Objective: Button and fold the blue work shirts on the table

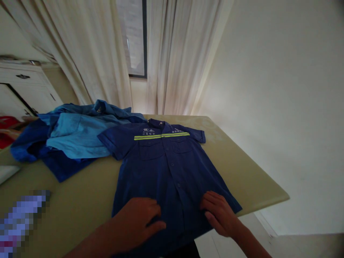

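Centrally, navy short-sleeved, button-front cloth shirt (pixel 154 173), face up on the pale olive desk (pixel 242 175), likely spread so its front lies flat. Left hand (pixel 141 218): over the lower front, thumb and fingers apart. Right hand (pixel 219 214): fingers curled at the opposite lower side; grip cannot be told. Adjoining one sleeve: heaped blue garments (pixel 80 132), apparently leaving the shirt room.

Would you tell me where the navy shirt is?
In the head view's centre, the navy shirt lies on the table, right of the light blue garment, with the left hand and right hand at its lower part.
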### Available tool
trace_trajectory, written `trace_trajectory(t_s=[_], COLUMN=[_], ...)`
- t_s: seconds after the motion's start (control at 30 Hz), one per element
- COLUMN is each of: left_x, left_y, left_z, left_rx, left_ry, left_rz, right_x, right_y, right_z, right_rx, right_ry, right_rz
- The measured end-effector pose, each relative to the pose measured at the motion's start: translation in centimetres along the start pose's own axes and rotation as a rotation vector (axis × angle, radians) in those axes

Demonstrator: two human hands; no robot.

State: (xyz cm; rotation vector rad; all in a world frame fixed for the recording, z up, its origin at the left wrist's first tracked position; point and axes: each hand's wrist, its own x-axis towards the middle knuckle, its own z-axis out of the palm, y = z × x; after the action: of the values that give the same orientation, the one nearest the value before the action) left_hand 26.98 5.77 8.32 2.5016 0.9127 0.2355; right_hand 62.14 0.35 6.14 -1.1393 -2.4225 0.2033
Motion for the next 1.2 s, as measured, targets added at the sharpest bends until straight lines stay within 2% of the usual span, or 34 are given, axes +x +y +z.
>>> trace_trajectory(t_s=[0.07, 0.13, 0.2, 0.23, 0.3, 0.37, 0.47, 0.53, 0.63, 0.7, 0.8, 0.9, 0.97, 1.03, 1.2], left_x=[4.5, 9.1, 12.5, 13.6, 14.2, 13.2, 10.5, 9.1, 8.9, 10.5, 15.2, 20.3, 22.7, 24.0, 24.1], left_y=[-1.4, -3.6, -6.0, -7.0, -8.4, -8.7, -7.8, -6.8, -5.9, -6.1, -7.8, -10.5, -11.9, -13.0, -14.4], left_z=[-1.7, -2.3, -1.5, -0.6, 1.5, 3.6, 5.5, 5.7, 4.6, 2.9, 0.1, -1.4, -1.3, -0.7, 0.4], left_rx=[0.032, 0.106, 0.199, 0.232, 0.278, 0.303, 0.323, 0.325, 0.299, 0.243, 0.060, -0.062, -0.074, -0.072, -0.091], left_ry=[-0.002, 0.105, 0.245, 0.273, 0.269, 0.255, 0.271, 0.270, 0.258, 0.256, 0.319, 0.520, 0.589, 0.600, 0.604], left_rz=[-0.025, -0.099, -0.215, -0.237, -0.222, -0.186, -0.158, -0.143, -0.168, -0.243, -0.425, -0.528, -0.533, -0.531, -0.573], right_x=[2.8, 6.6, 11.0, 13.1, 17.1, 20.6, 24.5, 26.2, 27.2, 27.2, 26.8, 26.5, 26.4, 26.3, 26.0], right_y=[0.7, 1.6, 2.5, 3.0, 4.1, 5.2, 6.8, 7.5, 8.3, 8.7, 9.5, 10.6, 11.3, 11.9, 12.3], right_z=[0.4, 1.1, 2.2, 2.8, 4.0, 5.2, 7.0, 8.4, 10.4, 11.2, 11.3, 10.8, 10.5, 10.4, 10.4], right_rx=[0.004, -0.019, -0.015, -0.010, -0.004, -0.030, -0.126, -0.195, -0.269, -0.290, -0.245, -0.081, 0.046, 0.116, 0.118], right_ry=[0.055, 0.092, 0.090, 0.090, 0.088, 0.074, 0.046, 0.038, 0.056, 0.070, 0.100, 0.169, 0.218, 0.243, 0.130], right_rz=[0.092, 0.207, 0.286, 0.317, 0.381, 0.450, 0.575, 0.655, 0.691, 0.670, 0.668, 0.681, 0.652, 0.608, 0.518])
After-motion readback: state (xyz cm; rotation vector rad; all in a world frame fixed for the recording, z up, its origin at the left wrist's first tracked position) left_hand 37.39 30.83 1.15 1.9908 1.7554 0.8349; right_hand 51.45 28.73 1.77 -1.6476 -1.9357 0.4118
